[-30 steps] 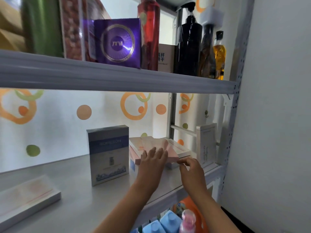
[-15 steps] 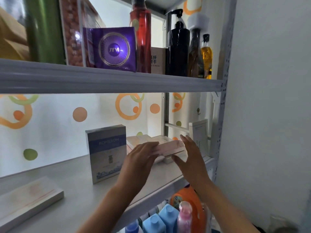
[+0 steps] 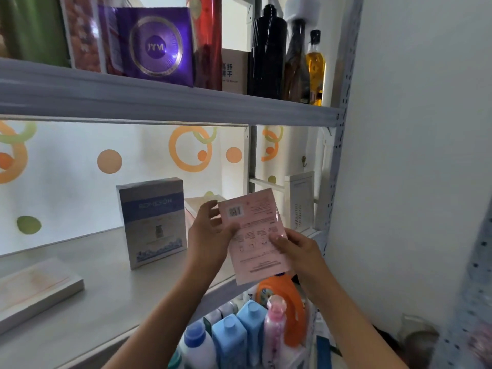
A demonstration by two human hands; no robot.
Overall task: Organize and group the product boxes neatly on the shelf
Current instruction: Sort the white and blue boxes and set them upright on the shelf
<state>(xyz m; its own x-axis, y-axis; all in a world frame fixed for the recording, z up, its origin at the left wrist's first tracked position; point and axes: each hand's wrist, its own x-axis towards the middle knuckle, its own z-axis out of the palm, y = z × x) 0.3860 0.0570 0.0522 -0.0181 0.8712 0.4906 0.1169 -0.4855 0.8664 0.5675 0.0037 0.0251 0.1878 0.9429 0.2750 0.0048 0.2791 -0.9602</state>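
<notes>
A flat pink box point(image 3: 255, 235) with a barcode and printed text is lifted upright in front of the middle shelf point(image 3: 87, 296). My left hand point(image 3: 210, 235) grips its left edge and my right hand point(image 3: 295, 249) grips its lower right edge. Behind them, part of a pale flat box point(image 3: 197, 203) still lies on the shelf. A grey-blue box point(image 3: 153, 222) stands upright to the left. A white box point(image 3: 299, 201) stands upright at the shelf's right end. Another flat pale box point(image 3: 34, 288) lies at the far left.
The upper shelf point(image 3: 159, 102) carries a purple box point(image 3: 157, 46), a red bottle point(image 3: 209, 41), a black pump bottle point(image 3: 267, 51) and an oil bottle point(image 3: 315, 67). Below stand blue bottles point(image 3: 239, 339), a pink bottle point(image 3: 274, 326) and an orange jug point(image 3: 285, 296). A white wall point(image 3: 415, 155) lies right.
Both hands closed on the pink box that lay on the stack and raised it off the shelf, tilting it upright so its printed back faces me.
</notes>
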